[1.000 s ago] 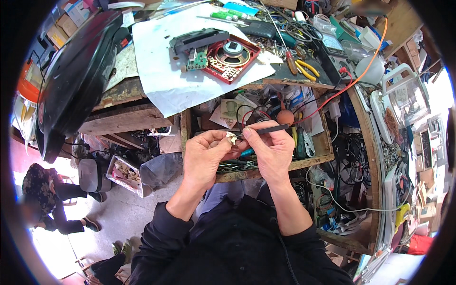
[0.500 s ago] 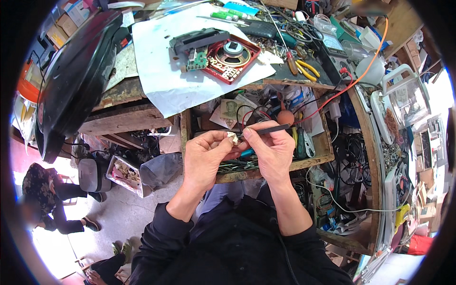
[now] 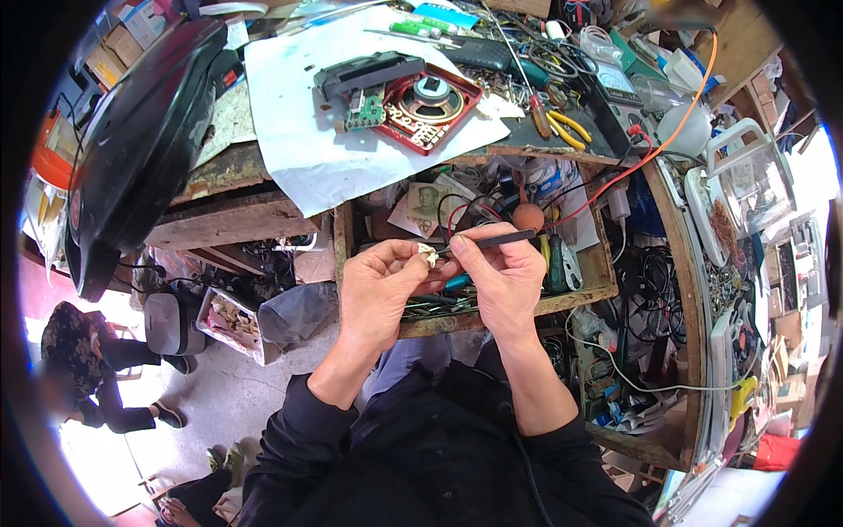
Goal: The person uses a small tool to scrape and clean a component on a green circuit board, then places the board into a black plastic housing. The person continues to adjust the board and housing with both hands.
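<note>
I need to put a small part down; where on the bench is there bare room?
On the white sheet: the strip left of the dark plastic piece, and the area between the red speaker and the sheet's front edge. It is crowded right of the sheet, around the yellow pliers, and inside the open drawer.

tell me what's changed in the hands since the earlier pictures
Very little: the small white piece in the left hand looks slightly turned; which way is unclear. Nothing was taken up or let go. The right hand still holds the slim dark tool.
</note>
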Demonstrator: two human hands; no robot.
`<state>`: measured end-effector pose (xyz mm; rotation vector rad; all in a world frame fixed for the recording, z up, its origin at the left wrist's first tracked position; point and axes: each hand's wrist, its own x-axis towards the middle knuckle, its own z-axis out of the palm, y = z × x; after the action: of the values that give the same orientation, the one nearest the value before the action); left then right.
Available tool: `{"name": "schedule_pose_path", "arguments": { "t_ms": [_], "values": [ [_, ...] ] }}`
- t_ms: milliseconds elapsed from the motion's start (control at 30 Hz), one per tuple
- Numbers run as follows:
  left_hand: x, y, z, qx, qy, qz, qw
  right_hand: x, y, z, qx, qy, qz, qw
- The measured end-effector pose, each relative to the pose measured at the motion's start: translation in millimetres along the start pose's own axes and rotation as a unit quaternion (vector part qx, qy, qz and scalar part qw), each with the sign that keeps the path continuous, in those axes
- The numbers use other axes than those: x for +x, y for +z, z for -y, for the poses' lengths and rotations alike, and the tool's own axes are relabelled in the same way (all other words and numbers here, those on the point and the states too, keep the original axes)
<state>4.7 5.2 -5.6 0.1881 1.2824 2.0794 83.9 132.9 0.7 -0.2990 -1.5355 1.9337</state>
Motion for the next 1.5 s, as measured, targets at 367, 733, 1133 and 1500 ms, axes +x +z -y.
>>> {"name": "schedule_pose_path", "arguments": {
  "t_ms": [367,733,1133,1500],
  "values": [
    [0,0,-2,-0.001,-0.009,0.012,1.0,7,-5,-2,0.069,0.037,-0.011,0.997],
    [1,-2,-2,-0.014,-0.029,0.024,0.999,12,-9,-2,0.136,0.126,-0.027,0.982],
    [3,0,-6,-0.007,-0.065,0.034,0.997,14,-7,-2,0.122,0.149,-0.054,0.98],
    [4,0,-5,-0.009,-0.068,0.031,0.997,14,-7,-3,0.108,0.143,-0.056,0.982]
  ]
}}
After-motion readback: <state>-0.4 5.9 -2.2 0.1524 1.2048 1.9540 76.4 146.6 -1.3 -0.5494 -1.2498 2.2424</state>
